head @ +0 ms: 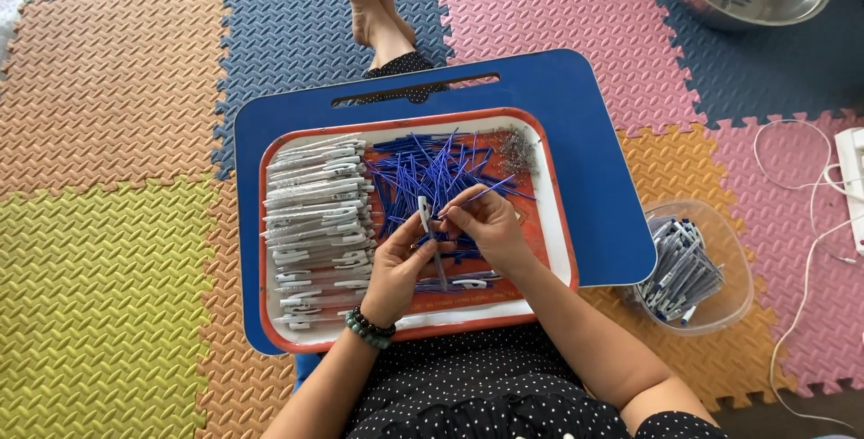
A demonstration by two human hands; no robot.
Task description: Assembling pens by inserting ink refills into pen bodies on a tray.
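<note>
Left hand gripped a white pen barrel; right hand pinched a blue refill. Both sat over the tray centre, loose refills at 12 o'clock, stacked barrels at 9.

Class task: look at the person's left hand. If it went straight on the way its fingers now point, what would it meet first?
The left hand points up the tray, so it would probably reach the pile of blue refills first, though depth is hard to judge.
</note>
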